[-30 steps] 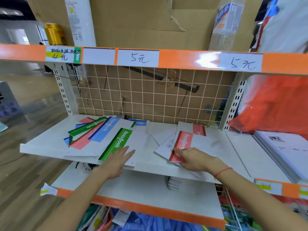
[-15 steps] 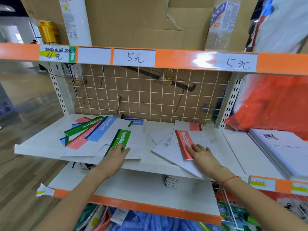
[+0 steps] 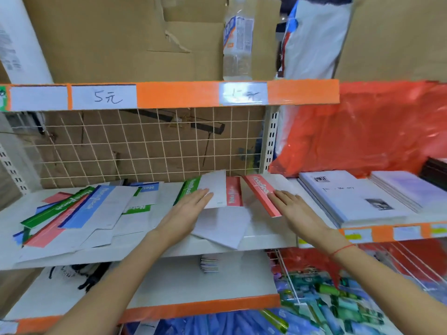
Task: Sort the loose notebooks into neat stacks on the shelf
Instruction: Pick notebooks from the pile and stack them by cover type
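White shelf (image 3: pixel 261 234) – loose notebooks (image 3: pixel 96 209) strewn left, white booklets (image 3: pixel 350 199) stacked right

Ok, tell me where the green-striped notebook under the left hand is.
In the head view, the green-striped notebook lies mid-shelf under the left hand, just left of two red-striped notebooks and before the wire grid.

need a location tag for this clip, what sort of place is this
Most likely a small shop or its stockroom: handwritten price labels on the orange shelf edge, loose notebooks laid out as stock, cardboard boxes above.
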{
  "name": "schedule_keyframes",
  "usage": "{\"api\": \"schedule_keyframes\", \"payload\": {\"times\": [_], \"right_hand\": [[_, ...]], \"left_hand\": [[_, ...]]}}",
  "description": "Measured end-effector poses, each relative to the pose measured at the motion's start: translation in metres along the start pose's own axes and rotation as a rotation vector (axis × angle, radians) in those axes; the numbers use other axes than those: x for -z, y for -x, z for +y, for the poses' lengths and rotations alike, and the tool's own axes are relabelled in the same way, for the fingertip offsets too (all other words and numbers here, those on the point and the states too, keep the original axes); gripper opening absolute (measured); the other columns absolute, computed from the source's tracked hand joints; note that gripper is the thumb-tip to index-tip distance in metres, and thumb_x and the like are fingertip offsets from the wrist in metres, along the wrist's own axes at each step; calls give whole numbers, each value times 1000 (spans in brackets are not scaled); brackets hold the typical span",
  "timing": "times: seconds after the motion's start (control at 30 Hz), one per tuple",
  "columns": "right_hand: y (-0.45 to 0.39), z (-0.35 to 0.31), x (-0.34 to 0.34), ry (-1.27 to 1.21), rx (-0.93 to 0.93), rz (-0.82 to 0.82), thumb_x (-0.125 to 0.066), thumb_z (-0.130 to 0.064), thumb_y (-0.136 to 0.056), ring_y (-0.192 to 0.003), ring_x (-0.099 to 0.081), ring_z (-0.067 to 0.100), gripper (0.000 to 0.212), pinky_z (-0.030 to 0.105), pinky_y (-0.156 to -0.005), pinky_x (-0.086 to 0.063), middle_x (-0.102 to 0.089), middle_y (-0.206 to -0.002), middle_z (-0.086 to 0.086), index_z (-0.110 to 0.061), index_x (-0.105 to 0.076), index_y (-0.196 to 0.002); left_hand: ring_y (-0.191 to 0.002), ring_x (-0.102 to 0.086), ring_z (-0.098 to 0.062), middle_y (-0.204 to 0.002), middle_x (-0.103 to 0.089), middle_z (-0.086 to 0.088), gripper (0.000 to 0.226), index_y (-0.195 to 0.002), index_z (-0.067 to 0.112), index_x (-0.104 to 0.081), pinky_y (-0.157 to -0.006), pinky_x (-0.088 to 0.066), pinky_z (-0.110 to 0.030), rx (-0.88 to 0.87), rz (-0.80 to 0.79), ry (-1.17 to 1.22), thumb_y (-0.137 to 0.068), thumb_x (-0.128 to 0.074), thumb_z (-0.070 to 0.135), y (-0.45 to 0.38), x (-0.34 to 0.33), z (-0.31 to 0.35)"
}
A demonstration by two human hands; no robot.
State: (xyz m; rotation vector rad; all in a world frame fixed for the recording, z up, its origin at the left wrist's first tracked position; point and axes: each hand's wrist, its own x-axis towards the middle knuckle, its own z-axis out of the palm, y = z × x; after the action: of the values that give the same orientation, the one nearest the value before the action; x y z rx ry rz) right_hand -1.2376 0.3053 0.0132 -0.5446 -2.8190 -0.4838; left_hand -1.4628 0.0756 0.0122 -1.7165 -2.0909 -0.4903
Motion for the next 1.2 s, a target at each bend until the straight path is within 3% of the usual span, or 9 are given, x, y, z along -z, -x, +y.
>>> {"api": "schedule_keyframes", "payload": {"times": [0.2,0.37,0.47,0.63,0.73,0.9,1.03,1.1,1.2], "right_hand": [[87,90,16,127,-71,82,-80,15,-22,-92,-67,39,93,47,-60,-56,-66,-108,21,3,-64,-114],[172,193,15,143,-186,77,-81,11,-19,-94,-67,37,97,50,-64,-56,-66,-110,20,2,-64,-114],[221,247,15,145,-272,73,-89,5,-31,-102,-65,36,94,52,-70,-55,-64,-116,19,1,-59,-121],[289,324,10,120,-353,126,-85,13,-39,-99,-66,37,85,54,-66,-56,-64,-114,20,2,-59,-119],[312,359,7,103,-407,156,-85,13,-40,-97,-66,36,80,53,-65,-56,-65,-111,19,1,-62,-116],[320,406,-10,61,-414,209,-71,24,-45,-106,-62,38,83,56,-74,-53,-61,-119,20,1,-56,-122],[308,441,-19,76,-414,224,-79,19,-41,-106,-62,34,88,57,-79,-53,-62,-119,15,-2,-55,-123],[302,460,-22,75,-417,229,-73,23,-40,-106,-62,36,86,59,-80,-51,-62,-118,17,0,-58,-121],[292,496,-21,126,-394,234,-70,27,-32,-103,-64,36,89,58,-78,-52,-63,-115,18,0,-60,-117]], "left_hand": [[-119,-53,-43,-133,-51,-25,82,-134,0,-47,-97,-38,-59,-222,15,53,-58,-40,-29,-81,-43,100],[-110,-61,-37,-125,-59,-21,66,-128,8,-44,-89,-51,-41,-371,71,91,-67,-23,-2,-158,-93,217],[-110,-60,-38,-126,-58,-23,69,-126,3,-51,-86,-50,-53,-458,66,98,-61,-40,-14,-196,-116,299],[-105,-63,-39,-122,-61,-22,70,-121,0,-59,-82,-54,-51,-504,102,142,-53,-65,-18,-236,-137,403],[-103,-65,-36,-118,-64,-20,78,-117,-2,-62,-80,-54,-46,-491,124,143,-42,-77,-19,-258,-144,436],[-97,-67,-36,-111,-67,-20,70,-110,-2,-67,-76,-55,-46,-485,125,116,-42,-77,-18,-297,-169,463],[-95,-69,-31,-110,-68,-16,51,-110,2,-67,-74,-56,-39,-511,187,106,-67,-40,-5,-329,-189,472],[-92,-69,-30,-108,-69,-16,50,-107,2,-69,-72,-56,-39,-497,166,106,-61,-53,-12,-347,-192,479],[-92,-69,-28,-110,-69,-14,70,-109,4,-69,-72,-56,-35,-468,95,102,-42,-79,-14,-369,-199,489]]}}
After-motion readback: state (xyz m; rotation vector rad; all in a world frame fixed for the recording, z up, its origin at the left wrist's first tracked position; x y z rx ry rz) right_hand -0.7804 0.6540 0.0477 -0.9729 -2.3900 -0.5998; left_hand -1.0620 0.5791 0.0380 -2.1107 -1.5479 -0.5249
